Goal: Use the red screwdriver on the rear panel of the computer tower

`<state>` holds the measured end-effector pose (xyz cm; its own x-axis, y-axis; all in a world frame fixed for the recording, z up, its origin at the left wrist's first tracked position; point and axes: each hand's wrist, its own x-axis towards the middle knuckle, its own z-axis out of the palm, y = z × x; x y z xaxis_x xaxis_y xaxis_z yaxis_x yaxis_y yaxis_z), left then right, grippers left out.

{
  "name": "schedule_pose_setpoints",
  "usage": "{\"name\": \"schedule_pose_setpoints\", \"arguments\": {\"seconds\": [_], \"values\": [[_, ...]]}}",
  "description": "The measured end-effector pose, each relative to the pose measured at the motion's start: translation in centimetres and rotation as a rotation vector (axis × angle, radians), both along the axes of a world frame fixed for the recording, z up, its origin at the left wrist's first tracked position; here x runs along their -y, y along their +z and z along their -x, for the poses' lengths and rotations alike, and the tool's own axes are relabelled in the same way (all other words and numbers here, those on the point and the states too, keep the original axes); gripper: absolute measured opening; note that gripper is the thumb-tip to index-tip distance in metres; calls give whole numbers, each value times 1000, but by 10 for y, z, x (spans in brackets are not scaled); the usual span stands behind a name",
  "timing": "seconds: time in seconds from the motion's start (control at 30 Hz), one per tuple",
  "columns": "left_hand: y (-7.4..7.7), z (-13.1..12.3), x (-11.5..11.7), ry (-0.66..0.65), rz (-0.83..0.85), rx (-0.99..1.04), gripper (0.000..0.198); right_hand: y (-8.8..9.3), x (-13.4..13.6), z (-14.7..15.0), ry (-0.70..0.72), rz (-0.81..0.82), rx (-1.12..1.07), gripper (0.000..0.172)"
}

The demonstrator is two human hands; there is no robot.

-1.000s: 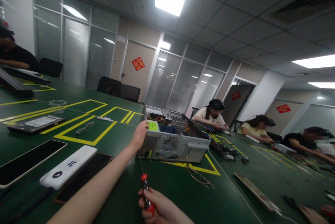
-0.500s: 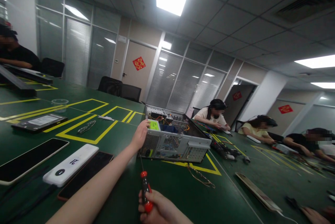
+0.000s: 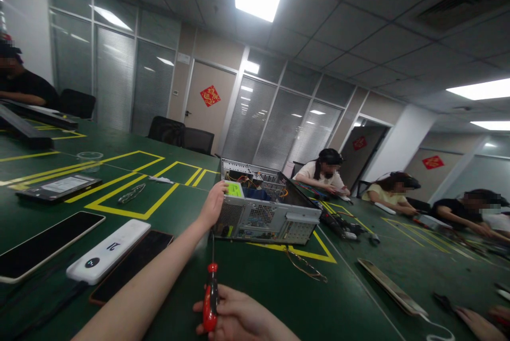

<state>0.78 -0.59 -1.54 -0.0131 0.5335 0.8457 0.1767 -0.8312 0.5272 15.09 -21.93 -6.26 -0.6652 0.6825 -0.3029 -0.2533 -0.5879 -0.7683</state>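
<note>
An opened computer case (image 3: 274, 219) lies on its side on the green table, its back panel facing me and wires showing inside. My left hand (image 3: 214, 205) grips the case's near left corner, fingers curled over the edge beside a yellow-green label (image 3: 235, 189). My right hand (image 3: 235, 312) is closed around the handle of a red and black screwdriver (image 3: 211, 298). The shaft points away from me, its tip at the lower left corner of the back panel. Whether the tip sits in a screw is too small to tell.
Left of my arm lie a hard drive (image 3: 59, 187), a white power bank (image 3: 109, 250), a pale-edged phone (image 3: 51, 240) and a dark phone (image 3: 131, 264). Eyeglasses (image 3: 306, 266) rest before the case; another phone (image 3: 388, 282) is at right. Co-workers sit along the far right side.
The screwdriver's handle has swung left and turned in my right hand, while the tip stays at the case corner. My left hand keeps its hold on the case.
</note>
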Motion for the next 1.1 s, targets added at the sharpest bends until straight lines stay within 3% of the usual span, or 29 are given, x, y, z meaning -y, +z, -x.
{"name": "schedule_pose_setpoints", "arguments": {"seconds": [0.23,0.5,0.57,0.67,0.8,0.9,1.1], "values": [[0,0,0,6,4,-5,47,-8,-2,-2,-98,13,15,73],[-1,0,-2,7,7,-15,49,-13,-4,-4,135,-75,101,62],[-1,0,-1,8,9,-16,49,-7,-1,-3,60,-112,121,54],[0,0,-1,6,1,-5,49,13,3,-5,-196,-255,146,45],[0,0,-1,1,5,-7,49,38,5,-13,-408,-449,217,57],[0,0,-2,4,2,-16,50,42,6,-16,-427,-478,241,54],[1,1,-1,10,-8,-17,49,30,5,-12,-377,-414,242,50]]}}
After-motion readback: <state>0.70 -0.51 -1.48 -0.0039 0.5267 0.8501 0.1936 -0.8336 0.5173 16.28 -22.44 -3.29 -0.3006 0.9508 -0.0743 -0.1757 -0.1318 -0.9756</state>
